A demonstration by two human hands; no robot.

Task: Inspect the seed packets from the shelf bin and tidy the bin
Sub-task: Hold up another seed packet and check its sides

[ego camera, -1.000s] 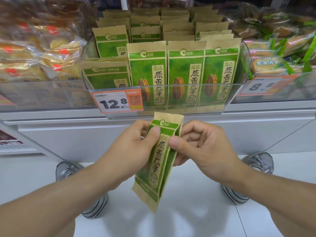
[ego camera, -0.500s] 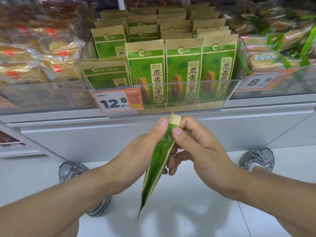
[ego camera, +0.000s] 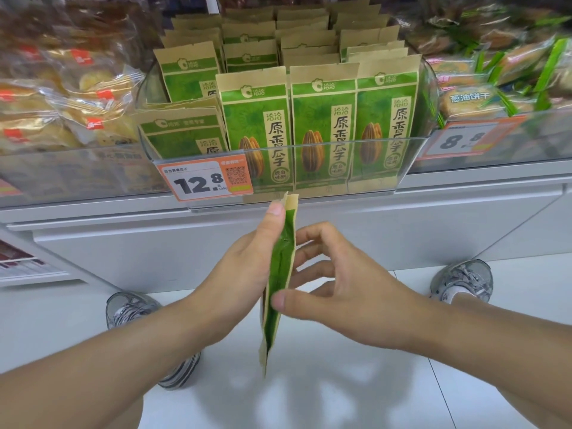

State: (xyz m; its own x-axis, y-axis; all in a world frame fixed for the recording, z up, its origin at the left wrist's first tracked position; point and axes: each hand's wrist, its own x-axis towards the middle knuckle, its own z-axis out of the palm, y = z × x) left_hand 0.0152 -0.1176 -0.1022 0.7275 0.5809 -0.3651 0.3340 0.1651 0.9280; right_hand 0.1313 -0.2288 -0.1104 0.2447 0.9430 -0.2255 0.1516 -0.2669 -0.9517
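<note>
I have one green and kraft-paper seed packet (ego camera: 280, 274) out in front of the shelf, below the clear plastic shelf bin (ego camera: 411, 168), turned edge-on to me so I see only its narrow green side and brown sealed top. My left hand (ego camera: 244, 274) holds it: the thumb lies flat up the near face toward the top seal, and the other fingers are hidden behind the packet. My right hand (ego camera: 334, 283) is on the other side with its fingers spread fairly wide; the thumb tip presses the packet's lower edge, while the fingertips reach toward its far side, and I cannot tell whether they touch it.

In the bin, three matching packets stand upright across the front: the left one (ego camera: 255, 125), the middle one (ego camera: 323, 122) and the right one (ego camera: 387, 116), with more rows behind. At the bin's left end a packet (ego camera: 182, 134) lies tilted, lower than the rest. An orange and white price tag (ego camera: 205, 179) marked 12.8 is clipped to the bin's front left. Clear bags of pastries (ego camera: 62, 113) fill the neighbouring section to the left.
</note>
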